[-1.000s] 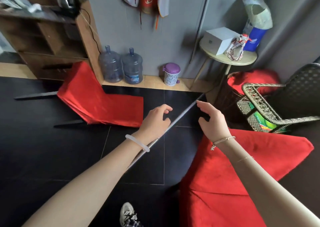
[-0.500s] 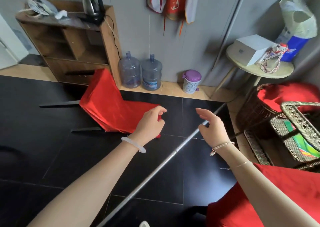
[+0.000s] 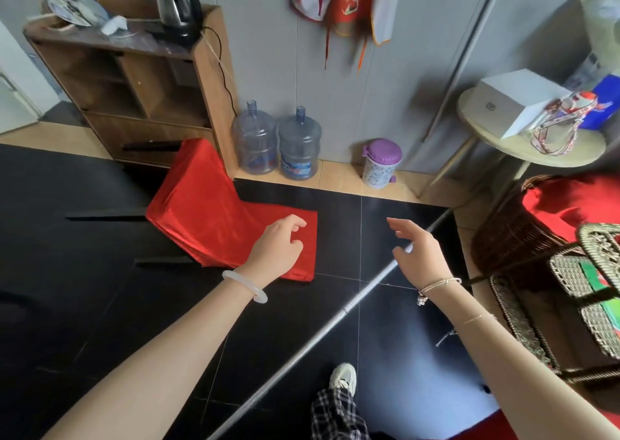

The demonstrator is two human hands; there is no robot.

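A chair covered in red fabric (image 3: 214, 218) is lying tipped over on the black tiled floor (image 3: 84, 288), just left of the picture's centre, with its dark legs pointing toward 9 o'clock. Your left hand (image 3: 278, 251) is hovering over the chair's 4 o'clock corner, fingers loosely curled and apart, gripping nothing. A long silver metal pole (image 3: 335, 319) is lying diagonally on the floor, running from 7 o'clock up to 1 o'clock and passing beneath your right hand (image 3: 419, 255). That hand's fingers are spread and holding nothing; whether they are touching the pole cannot be told. At 1 o'clock from the chair, two clear blue water jugs (image 3: 299, 147) are standing against the grey wall, with a small purple-lidded bin (image 3: 380, 164) at their 3 o'clock. A brown wooden shelf unit (image 3: 134, 87) is standing at 11 o'clock, a round pale table (image 3: 523, 147) at 2 o'clock and a dark wicker basket (image 3: 516, 235) at 3 o'clock.
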